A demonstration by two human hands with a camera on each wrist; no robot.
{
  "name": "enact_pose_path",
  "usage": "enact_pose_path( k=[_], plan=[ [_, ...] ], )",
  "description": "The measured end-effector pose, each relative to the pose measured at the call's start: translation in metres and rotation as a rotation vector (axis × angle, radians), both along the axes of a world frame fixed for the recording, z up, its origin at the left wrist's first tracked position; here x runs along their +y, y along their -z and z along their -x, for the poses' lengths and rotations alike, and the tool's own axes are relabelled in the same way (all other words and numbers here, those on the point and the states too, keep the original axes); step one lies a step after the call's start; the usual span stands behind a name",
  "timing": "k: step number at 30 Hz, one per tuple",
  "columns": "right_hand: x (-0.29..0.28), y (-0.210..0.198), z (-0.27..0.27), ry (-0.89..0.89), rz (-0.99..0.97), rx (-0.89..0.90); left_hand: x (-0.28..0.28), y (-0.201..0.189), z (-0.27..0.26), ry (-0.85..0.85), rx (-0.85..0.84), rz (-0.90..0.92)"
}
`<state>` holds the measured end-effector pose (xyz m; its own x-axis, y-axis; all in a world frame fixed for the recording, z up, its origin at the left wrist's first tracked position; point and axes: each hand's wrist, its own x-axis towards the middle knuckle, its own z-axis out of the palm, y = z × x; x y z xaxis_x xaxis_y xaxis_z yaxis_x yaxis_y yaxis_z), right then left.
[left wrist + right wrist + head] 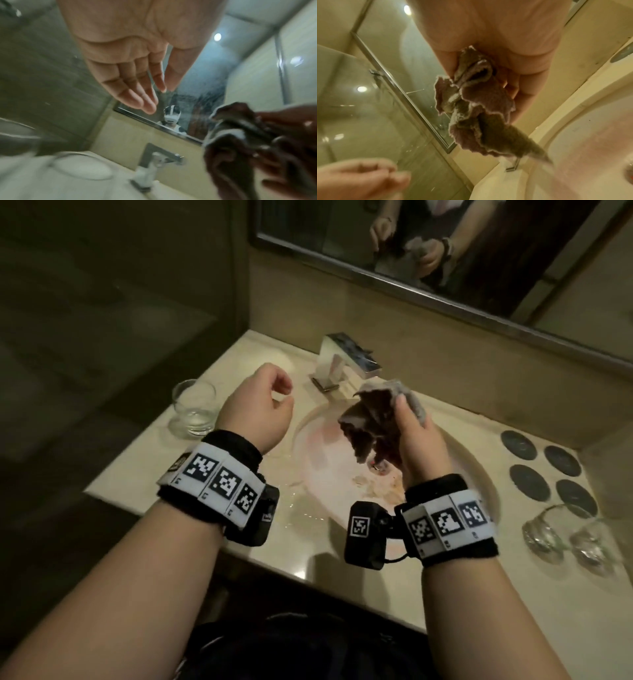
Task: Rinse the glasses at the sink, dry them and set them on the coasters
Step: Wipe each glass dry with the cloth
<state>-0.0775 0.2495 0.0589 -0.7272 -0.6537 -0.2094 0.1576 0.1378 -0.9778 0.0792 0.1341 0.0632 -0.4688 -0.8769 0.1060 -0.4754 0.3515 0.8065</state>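
Glass point(193, 408) upright on bench point(144, 470), left of sink point(455, 453), just beside my left hand point(256, 409); that grip loose, fingers relaxed, holding nothing. Right hand point(416, 440) grips cloth point(373, 422) bunched over basin, below tap point(346, 361). Two more glasses point(572, 534) lie tipped on bench at right, near four coasters point(544, 467), all bare. Judgement: no glass placed yet; cannot tell which are rinsed. Drying and all setting-down left.
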Motion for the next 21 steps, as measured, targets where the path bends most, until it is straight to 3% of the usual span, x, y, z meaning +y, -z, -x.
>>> enact_pose_path(
  k=[3,5,9,12,19,21],
  plan=[
    [-0.016,0.010,-0.018,0.063,0.033,-0.072,-0.028,0.021,-0.023,0.040,-0.371,0.060],
    [-0.025,0.017,-0.027,0.111,0.057,-0.162,-0.041,0.036,-0.027,0.108,-0.512,0.052],
    [-0.027,0.021,-0.032,0.150,0.121,-0.197,-0.049,0.055,-0.021,0.186,-0.662,0.136],
    [-0.025,0.026,-0.031,0.187,0.047,-0.186,-0.058,0.058,-0.011,0.238,-0.805,0.241],
    [-0.015,0.023,-0.017,0.268,-0.004,-0.056,-0.069,0.064,0.015,0.234,-0.960,0.181],
    [-0.014,0.022,-0.011,0.290,0.034,-0.091,-0.068,0.063,0.020,0.230,-1.021,0.213]
  ],
)
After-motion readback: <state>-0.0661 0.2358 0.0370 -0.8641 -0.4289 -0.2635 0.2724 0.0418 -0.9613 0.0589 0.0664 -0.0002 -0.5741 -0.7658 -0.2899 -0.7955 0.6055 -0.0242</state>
